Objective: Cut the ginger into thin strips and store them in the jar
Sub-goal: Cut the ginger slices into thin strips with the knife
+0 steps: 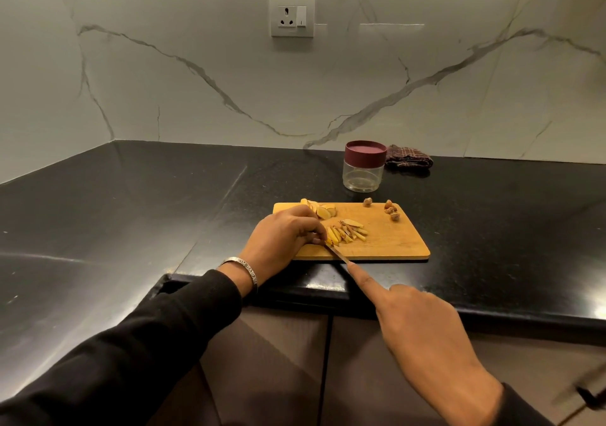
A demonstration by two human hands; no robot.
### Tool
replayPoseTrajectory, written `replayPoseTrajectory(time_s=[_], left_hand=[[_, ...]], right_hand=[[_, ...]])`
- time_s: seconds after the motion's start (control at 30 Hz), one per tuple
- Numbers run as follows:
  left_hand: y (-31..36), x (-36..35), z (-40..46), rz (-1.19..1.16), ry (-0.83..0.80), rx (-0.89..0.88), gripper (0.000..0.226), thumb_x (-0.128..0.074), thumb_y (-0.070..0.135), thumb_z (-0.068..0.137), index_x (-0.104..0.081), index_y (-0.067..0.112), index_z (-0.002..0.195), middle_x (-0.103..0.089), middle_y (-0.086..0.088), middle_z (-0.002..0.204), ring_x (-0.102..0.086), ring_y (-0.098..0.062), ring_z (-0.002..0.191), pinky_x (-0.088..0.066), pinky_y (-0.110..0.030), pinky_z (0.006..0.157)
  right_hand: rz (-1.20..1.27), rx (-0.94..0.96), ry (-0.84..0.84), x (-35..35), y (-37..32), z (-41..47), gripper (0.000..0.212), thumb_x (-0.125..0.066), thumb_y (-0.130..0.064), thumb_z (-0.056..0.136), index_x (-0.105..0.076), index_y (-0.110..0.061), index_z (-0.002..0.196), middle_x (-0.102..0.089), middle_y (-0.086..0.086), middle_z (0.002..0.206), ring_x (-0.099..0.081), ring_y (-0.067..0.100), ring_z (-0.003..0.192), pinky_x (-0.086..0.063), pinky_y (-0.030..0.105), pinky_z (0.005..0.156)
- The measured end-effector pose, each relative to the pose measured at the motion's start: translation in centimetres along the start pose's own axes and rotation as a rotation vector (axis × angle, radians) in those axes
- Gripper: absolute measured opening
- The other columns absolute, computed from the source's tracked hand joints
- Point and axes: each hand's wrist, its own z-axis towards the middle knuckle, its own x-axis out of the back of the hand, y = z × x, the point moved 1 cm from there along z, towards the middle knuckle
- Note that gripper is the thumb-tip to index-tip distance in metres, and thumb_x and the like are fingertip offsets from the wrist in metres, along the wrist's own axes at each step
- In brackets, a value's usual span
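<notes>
A wooden cutting board [393, 245] lies on the black counter. On it are several thin ginger strips [349, 232], a few ginger slices [323, 212] at the back left, and brown peel bits [392, 211] at the back right. My left hand [285, 233] curls its fingers on a ginger piece at the board's left side. My right hand [423, 334] grips a knife [337, 255], index finger stretched along its spine, the tip at the ginger beside my left fingers. A clear jar [363, 176] with a maroon lid stands closed behind the board.
A folded dark checked cloth [408, 160] lies right of the jar against the marble wall. A wall socket [292, 15] is above. The counter's front edge [328, 284] runs just below the board, with cabinet doors underneath.
</notes>
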Motion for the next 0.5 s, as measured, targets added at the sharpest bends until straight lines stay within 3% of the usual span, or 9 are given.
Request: replayPoseTrajectory(time_s=[0.1, 0.27, 0.4, 0.5], left_hand=[[-0.2, -0.2, 0.0, 0.022, -0.035, -0.026, 0.017, -0.071, 0.024, 0.091, -0.078, 0.033, 0.104, -0.063, 0.009, 0.111, -0.059, -0.007, 0.094, -0.051, -0.023, 0.073], [-0.1, -0.3, 0.1, 0.016, -0.024, -0.034, 0.029, -0.071, 0.019, 0.090, -0.073, 0.029, 0.117, -0.063, 0.010, 0.111, -0.053, 0.002, 0.092, -0.042, -0.008, 0.076], [0.0, 0.1, 0.0, -0.074, 0.060, 0.047, 0.016, -0.080, 0.020, 0.082, -0.069, 0.022, 0.094, -0.068, 0.013, 0.089, -0.061, -0.002, 0.080, -0.053, -0.024, 0.073], [0.0, 0.2, 0.0, -0.067, 0.071, 0.044, 0.008, -0.081, 0.021, 0.080, -0.074, 0.022, 0.083, -0.070, 0.013, 0.085, -0.061, -0.002, 0.079, -0.051, -0.018, 0.073]], right_hand=[[0.031, -0.004, 0.026, -0.5, 0.1, -0.1, 0.073, -0.029, -0.019, 0.107, 0.020, -0.049, 0.151, -0.045, -0.003, 0.084, -0.040, 0.019, 0.069, -0.021, 0.032, 0.051], [0.130, 0.003, 0.044, -0.5, 0.2, -0.1, 0.066, -0.026, -0.029, 0.108, 0.017, -0.052, 0.151, -0.047, -0.006, 0.082, -0.041, 0.015, 0.067, -0.025, 0.030, 0.053], [0.358, -0.011, 0.076, -0.3, 0.2, 0.2, 0.060, -0.029, -0.037, 0.106, 0.003, -0.055, 0.153, -0.053, -0.006, 0.073, -0.044, 0.014, 0.059, -0.032, 0.031, 0.057], [0.510, 0.014, 0.053, -0.3, -0.1, 1.1, 0.055, -0.034, -0.037, 0.106, -0.013, -0.052, 0.154, -0.053, -0.006, 0.064, -0.051, 0.014, 0.057, -0.034, 0.027, 0.051]])
